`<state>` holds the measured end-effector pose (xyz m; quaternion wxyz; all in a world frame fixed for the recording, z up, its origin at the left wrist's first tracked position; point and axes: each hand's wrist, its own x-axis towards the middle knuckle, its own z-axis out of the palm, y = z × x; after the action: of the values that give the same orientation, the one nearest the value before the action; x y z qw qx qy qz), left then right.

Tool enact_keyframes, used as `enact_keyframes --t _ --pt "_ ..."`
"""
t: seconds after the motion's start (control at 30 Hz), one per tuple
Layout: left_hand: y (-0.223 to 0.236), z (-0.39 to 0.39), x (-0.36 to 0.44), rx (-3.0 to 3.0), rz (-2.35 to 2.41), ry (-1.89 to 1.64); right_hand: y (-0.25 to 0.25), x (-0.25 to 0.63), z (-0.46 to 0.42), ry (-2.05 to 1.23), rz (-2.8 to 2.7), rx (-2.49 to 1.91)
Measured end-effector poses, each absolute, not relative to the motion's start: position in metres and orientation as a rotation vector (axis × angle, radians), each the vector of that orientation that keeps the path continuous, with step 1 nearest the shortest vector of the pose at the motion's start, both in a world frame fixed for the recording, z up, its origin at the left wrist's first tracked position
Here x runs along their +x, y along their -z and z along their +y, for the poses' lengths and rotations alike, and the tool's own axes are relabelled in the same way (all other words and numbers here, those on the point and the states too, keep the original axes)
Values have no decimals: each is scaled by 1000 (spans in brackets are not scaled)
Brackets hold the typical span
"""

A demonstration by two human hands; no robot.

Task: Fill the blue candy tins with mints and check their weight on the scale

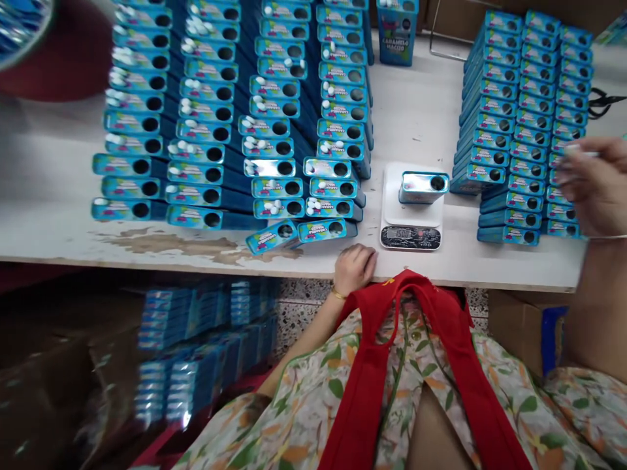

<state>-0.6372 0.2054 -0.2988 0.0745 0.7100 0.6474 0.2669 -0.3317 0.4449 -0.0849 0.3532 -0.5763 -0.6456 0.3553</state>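
My left hand (355,266) rests on the table's front edge with its fingers curled in; I see nothing in it. Raised at the far right, my right hand (600,186) is blurred, its thumb and fingers pinched together over the right-hand tins. Something small and whitish shows at those fingertips, too smeared to name. Between the hands sits a white digital scale (414,212) with a lit display. On its platform stands a blue candy tin (424,187), its top showing a dark round hole.
Rows of blue tins (274,147) fill the table's left side, many with white candies on top. More tins (490,140) stand at right, near black scissors (605,101). One tin (396,39) stands at the back. A red tub (73,59) is at upper left; stacked tins (196,352) lie below.
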Motion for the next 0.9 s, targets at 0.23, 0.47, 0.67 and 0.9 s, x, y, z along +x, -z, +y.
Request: enact_keyframes --t 0.23,0.47,0.67,0.9 --pt "300 205 -637 2122 1928 -824 113 -431 427 -1067 -2286 -1256" --pt "300 204 -638 2109 1925 -809 123 -435 433 -827 -2540 -1219" --pt "299 204 -638 2114 1921 -810 123 -440 438 -879 -2529 -1206" --pt "298 205 -636 2101 1943 -815 104 -442 436 -1355 -1992 -1361"
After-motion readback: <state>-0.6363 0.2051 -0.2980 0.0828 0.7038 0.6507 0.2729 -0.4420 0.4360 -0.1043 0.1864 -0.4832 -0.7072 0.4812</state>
